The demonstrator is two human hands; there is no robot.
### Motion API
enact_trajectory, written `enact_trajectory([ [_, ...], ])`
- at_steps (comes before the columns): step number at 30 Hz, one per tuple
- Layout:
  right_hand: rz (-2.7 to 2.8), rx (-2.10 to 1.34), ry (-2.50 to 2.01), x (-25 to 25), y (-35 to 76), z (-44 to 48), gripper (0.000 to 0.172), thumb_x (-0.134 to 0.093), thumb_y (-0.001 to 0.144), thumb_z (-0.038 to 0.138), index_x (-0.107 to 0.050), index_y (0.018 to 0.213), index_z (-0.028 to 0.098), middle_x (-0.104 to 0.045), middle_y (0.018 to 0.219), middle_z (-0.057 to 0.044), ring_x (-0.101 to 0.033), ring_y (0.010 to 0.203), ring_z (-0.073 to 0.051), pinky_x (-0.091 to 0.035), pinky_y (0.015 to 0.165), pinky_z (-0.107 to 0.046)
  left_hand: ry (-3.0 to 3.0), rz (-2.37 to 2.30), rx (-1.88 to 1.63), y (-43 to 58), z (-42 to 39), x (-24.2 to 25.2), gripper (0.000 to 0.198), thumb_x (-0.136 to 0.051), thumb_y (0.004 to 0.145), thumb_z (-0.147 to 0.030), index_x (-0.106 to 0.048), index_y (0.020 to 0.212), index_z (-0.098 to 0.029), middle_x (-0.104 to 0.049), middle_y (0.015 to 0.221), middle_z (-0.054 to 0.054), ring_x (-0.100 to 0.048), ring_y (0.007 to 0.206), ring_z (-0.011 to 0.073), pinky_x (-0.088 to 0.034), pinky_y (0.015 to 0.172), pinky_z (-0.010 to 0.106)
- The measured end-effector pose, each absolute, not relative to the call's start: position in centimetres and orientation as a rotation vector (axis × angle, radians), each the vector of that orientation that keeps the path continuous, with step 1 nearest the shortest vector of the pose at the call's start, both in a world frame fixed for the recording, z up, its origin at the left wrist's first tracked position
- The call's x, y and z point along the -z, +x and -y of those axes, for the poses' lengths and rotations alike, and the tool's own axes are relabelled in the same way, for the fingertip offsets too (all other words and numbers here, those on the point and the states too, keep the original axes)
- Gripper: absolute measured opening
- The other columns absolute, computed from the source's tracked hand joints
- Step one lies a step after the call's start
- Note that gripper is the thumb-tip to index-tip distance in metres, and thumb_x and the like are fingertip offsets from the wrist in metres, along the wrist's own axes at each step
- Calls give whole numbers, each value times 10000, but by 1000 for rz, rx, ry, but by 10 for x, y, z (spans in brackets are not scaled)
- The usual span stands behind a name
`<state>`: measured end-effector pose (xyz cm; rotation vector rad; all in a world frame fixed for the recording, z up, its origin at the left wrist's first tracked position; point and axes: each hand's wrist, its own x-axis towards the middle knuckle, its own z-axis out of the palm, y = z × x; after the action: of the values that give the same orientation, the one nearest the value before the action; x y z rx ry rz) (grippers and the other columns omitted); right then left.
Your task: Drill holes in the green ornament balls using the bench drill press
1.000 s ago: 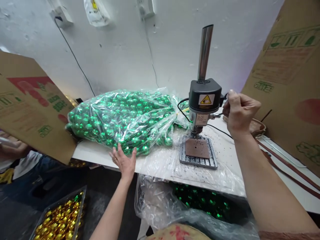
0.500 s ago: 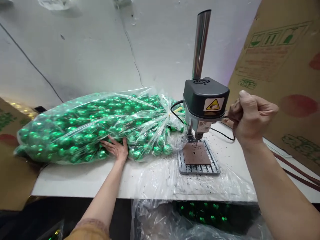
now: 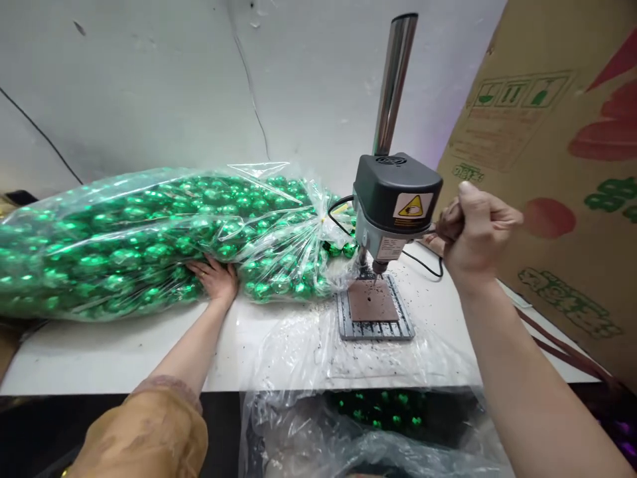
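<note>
A small bench drill press (image 3: 398,192) with a black motor cover stands on the white table, its drill bit above a brown board (image 3: 361,307) with a hole in it. Beside the motor head, my right hand (image 3: 475,232) is closed in a fist around the drill press handle, which the fingers mostly hide. To the left lies a long clear plastic bag (image 3: 134,245) full of shiny green balls, gathered near the drill press. My left hand (image 3: 216,279) rests against the front of this bag with its fingers spread and holds nothing.
Dark shavings are scattered around the slotted metal base (image 3: 405,325). A large cardboard box (image 3: 547,172) stands at the right. Clear plastic film (image 3: 298,358) hangs over the front edge of the white table (image 3: 134,352). A black cord (image 3: 423,264) runs behind the drill press.
The camera view has shifted slightly, so the bag and drill press appear further left. Both hands keep their places on the bag and the drill press handle.
</note>
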<state>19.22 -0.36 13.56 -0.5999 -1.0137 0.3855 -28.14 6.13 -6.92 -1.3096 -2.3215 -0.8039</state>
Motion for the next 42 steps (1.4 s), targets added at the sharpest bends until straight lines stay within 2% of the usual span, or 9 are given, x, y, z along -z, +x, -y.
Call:
enact_trajectory([
  [4,1060,-421,-609,-131,198,1,451,-663,824,388,-480,464,186,-364,386,75,-297,337,-42,-182,371,-253,-1468,2366,792,-286,-23,70,744,-455,966,-345,-226,1553,51,-89,1630,367,-62,1551,478,-221,1212,610],
  [8,1110,-440,-615,-129,201,-1,487,-661,834,454,-492,471,178,-380,413,72,-329,387,-38,-232,421,-235,-1413,2449,943,-276,19,53,601,-480,916,-298,-462,1464,-50,-454,1497,257,-436,1416,371,-383,1157,496],
  [11,1140,-453,-626,-129,201,0,502,-652,838,495,-493,479,183,-383,435,65,-337,429,-44,-254,452,-237,-1305,2285,1013,-234,35,30,497,-381,943,-254,-552,1367,-59,-606,1327,214,-521,1318,323,-373,1160,474],
  [14,1169,-461,-626,-130,202,1,524,-621,852,529,-483,476,193,-383,435,58,-343,448,-55,-278,479,-248,-1841,1892,798,-158,30,11,444,-380,963,-252,-603,1322,-115,-629,1334,161,-477,1384,275,-330,1193,416],
  [17,1184,-458,-614,-131,203,2,530,-612,860,526,-471,468,199,-394,440,56,-345,456,-61,-299,505,-258,-2472,1365,275,-82,9,2,455,-415,1001,-308,-522,1438,-244,-572,1463,71,-344,1500,251,-245,1233,435],
  [21,1191,-468,-585,-132,203,2,515,-623,861,501,-478,468,202,-398,442,56,-338,451,-62,-301,508,-266,-2463,1367,-118,-35,-16,1,397,-377,1036,-337,-663,1262,-180,-695,1203,126,-505,1339,304,-341,1125,459],
  [25,1186,-482,-562,-131,202,2,498,-620,869,480,-487,478,201,-405,450,58,-340,457,-60,-298,512,-267,-2374,1443,-172,-38,-12,4,386,-398,1027,-326,-728,987,-130,-693,1010,160,-600,1106,301,-403,995,459],
  [31,1162,-473,-553,-129,201,4,493,-621,871,469,-489,476,205,-382,434,64,-334,447,-60,-310,511,-272,-2322,1482,-206,-53,23,17,240,-497,952,-153,-734,952,-117,-659,1041,165,-583,1092,308,-430,918,444],
  [42,1151,-420,-570,-124,200,4,506,-625,860,504,-503,475,199,-417,439,61,-351,441,-54,-289,491,-266,-2166,1760,-154,-80,66,46,313,-440,951,-111,-752,979,-114,-581,1245,199,-603,1033,275,-553,769,376],
])
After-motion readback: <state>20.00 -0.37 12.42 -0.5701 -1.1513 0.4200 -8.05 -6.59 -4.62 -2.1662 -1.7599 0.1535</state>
